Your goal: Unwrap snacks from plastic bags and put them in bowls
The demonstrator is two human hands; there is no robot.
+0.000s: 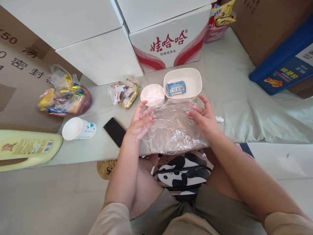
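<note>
We sat at a bench covered in pale green cloth, with a white carton standing along its back. Clear plastic film lay in front of us at the near edge, its upper part between our hands. Beyond it sat a rectangular white bowl. Our left hand had its fingers loosely curled, holding the film; our right hand pinched the other side. A round white bowl stood just beside the rectangular one, which held a blue packet.
</note>
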